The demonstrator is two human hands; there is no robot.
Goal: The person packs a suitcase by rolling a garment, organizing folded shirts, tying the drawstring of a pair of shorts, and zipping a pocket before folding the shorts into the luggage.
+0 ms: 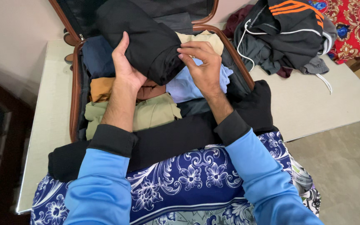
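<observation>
The left hand (126, 68) lies flat against the left side of a rolled black garment (146, 39), fingers extended and held together, palm pressed to the cloth; it is open and grips nothing. The right hand (203, 66) meets the lower right end of the same roll, its fingers (190, 50) bent and pinching the fabric edge between thumb and fingertips. The black garment sits tilted across the upper middle of an open suitcase (75, 89) with brown trim, resting on folded clothes: a navy piece (98, 56), an orange piece (101, 88), an olive piece (153, 114), a light blue piece (184, 85) and a cream piece (205, 38). The suitcase stands on a pale table (313, 104). A pile of dark clothes (284, 35) with orange stripes lies on the table, well apart to the right. A blue floral cloth (196, 175) covers the near table edge.
</observation>
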